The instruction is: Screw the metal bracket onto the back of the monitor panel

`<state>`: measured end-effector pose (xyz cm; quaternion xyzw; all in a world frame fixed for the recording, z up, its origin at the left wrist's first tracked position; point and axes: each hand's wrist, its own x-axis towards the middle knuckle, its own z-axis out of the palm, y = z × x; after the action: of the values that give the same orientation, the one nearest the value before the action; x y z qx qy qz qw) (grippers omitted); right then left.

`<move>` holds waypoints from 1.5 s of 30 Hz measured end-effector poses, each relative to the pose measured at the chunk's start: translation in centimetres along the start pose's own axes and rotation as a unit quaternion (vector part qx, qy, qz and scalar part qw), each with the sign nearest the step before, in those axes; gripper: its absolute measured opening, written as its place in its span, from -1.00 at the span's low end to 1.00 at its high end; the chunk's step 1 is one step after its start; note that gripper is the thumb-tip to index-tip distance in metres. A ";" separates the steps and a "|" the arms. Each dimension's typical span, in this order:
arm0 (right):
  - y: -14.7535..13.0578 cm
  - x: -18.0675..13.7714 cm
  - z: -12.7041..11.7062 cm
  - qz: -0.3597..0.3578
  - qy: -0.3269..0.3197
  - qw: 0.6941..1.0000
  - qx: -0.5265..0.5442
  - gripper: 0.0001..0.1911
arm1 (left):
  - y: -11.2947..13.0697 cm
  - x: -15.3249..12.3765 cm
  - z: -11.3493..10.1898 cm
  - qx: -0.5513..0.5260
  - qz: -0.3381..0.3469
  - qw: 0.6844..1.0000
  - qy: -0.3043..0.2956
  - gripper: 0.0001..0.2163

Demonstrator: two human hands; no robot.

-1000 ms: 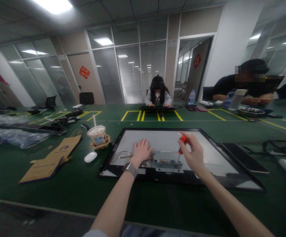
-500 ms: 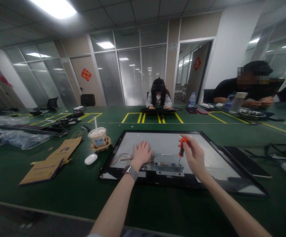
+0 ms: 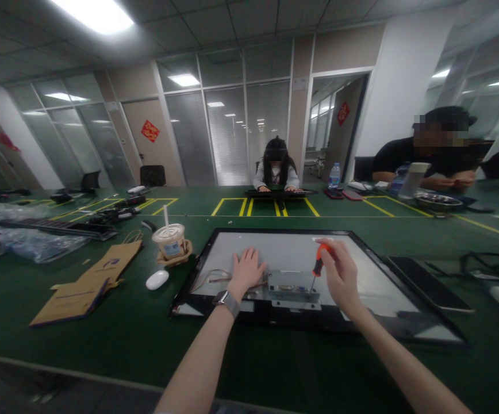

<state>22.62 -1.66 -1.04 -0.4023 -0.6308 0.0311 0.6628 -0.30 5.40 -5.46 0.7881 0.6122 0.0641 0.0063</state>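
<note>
A flat display panel (image 3: 348, 322) with a black frame and a pale back lies on the green table before me. My left hand (image 3: 246, 270) rests on it with fingers spread, beside a metal bracket (image 3: 292, 293) that carries connector ports. Thin cables (image 3: 217, 275) run across the panel to the left of that hand, partly covered by it. In my right hand (image 3: 340, 270) is an orange and black screwdriver (image 3: 318, 261), gripped by its handle. Its shaft points down to the bracket's right end; I cannot make out a screw under the tip.
To the left stand a drink cup (image 3: 171, 240) in a cardboard holder, a white mouse (image 3: 157, 280) and brown paper bags (image 3: 89, 282). A dark tablet-like slab (image 3: 430, 282) and black cables lie right of the panel. Across the table sit two people, one behind another panel.
Hardly anything differs. The screwdriver stays at the bracket's right end, and my right hand has shifted very slightly around its handle. My left hand keeps its place.
</note>
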 end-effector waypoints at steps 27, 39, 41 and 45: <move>-0.1 -0.8 0.3 0.029 -0.019 0.997 0.067 -0.74 | 0.1 -0.2 -0.2 0.003 -0.001 1.000 -0.001 -0.46; -0.5 -0.8 0.2 0.016 -0.028 0.998 0.048 -0.75 | 0.1 -0.3 -0.1 0.005 0.003 1.000 0.007 -0.46; -0.6 -0.8 0.2 0.012 -0.020 0.999 0.038 -0.80 | 0.1 -0.3 -0.1 0.009 0.004 1.000 0.009 -0.46; -0.8 -0.6 0.3 -0.039 0.024 0.999 0.003 -0.91 | 0.1 -0.3 0.0 0.011 0.007 1.000 0.006 -0.46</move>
<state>21.91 -2.37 -1.06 -0.3758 -0.6303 -0.0027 0.6794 -0.26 5.10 -5.45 0.7917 0.6077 0.0620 -0.0060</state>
